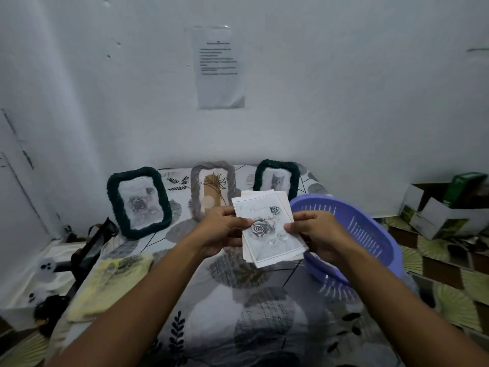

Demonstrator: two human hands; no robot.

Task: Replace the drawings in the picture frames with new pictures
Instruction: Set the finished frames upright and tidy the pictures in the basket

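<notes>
The stack of printed pictures point(267, 229) is being held in the air above the tabletop point(238, 313), between the two hands and in front of the three picture frames. The left hand point(219, 229) is pinching the stack's left edge, with the thumb lying on the top sheet, and the right hand point(315, 231) is pinching the right edge in the same way. The top sheet is showing a grey drawing of roses. At the rear of the tabletop, three frames are standing upright near the wall: the left dark green frame point(139, 202) is containing a rose drawing, the grey frame point(211, 186) in the middle is containing a plant drawing on a tan ground, and the right dark green frame point(277, 178) is containing a picture of a cat. The stack is partly covering the lower edges of the middle and right frames. A purple plastic basket point(357, 234) is sitting just beside the right hand, at the tabletop's right edge. A yellow cloth point(111, 282) is lying at the left edge. A printed sheet point(219, 67) is hanging on the wall.
</notes>
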